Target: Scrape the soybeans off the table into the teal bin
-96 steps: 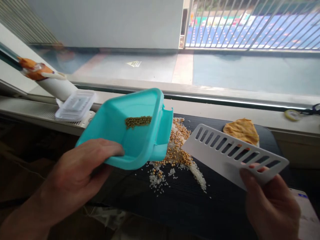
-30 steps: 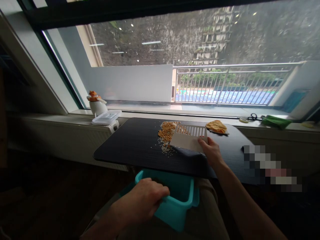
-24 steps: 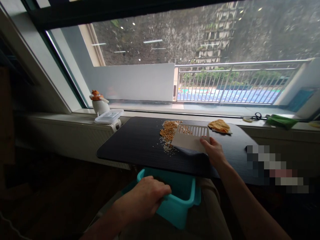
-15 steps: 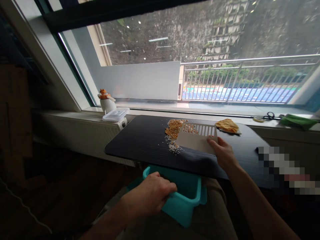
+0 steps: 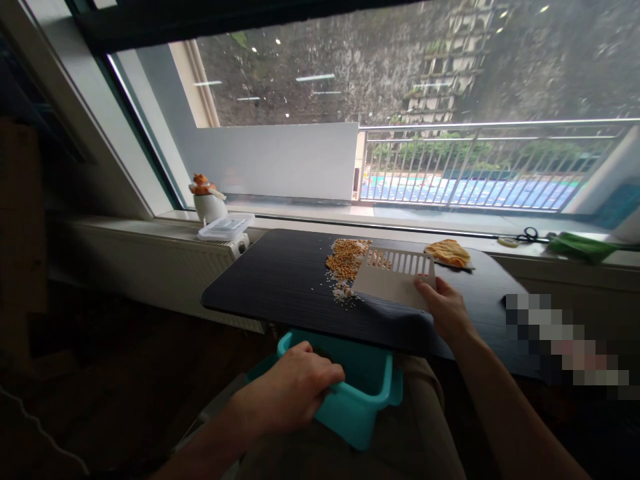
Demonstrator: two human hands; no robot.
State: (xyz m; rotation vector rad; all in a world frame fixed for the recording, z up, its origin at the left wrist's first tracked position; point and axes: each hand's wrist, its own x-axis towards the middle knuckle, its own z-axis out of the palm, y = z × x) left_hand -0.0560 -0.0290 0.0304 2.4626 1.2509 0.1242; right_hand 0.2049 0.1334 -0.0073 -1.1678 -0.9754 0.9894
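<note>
My left hand point(image 5: 295, 393) grips the rim of a teal plastic bin point(image 5: 367, 390), held on my lap just under the front edge of the dark table point(image 5: 280, 287). My right hand point(image 5: 445, 310) holds a white slotted plate point(image 5: 393, 280) that rests tilted on the table. Left of the plate lies a pile of yellow beans point(image 5: 345, 259), with white rice grains point(image 5: 343, 295) scattered in front of it.
A yellow cloth point(image 5: 447, 252) lies at the table's back right. On the window sill stand a white figure with an orange top point(image 5: 206, 200), a clear lidded box point(image 5: 225, 227), scissors point(image 5: 525, 235) and a green object point(image 5: 575, 245). A blurred patch covers the table's right end.
Since 3.2 s ago the view pulled back: the teal bin went from above the table down to my lap, and the slotted plate came down onto the table beside the beans. In the last second only the view shifted slightly.
</note>
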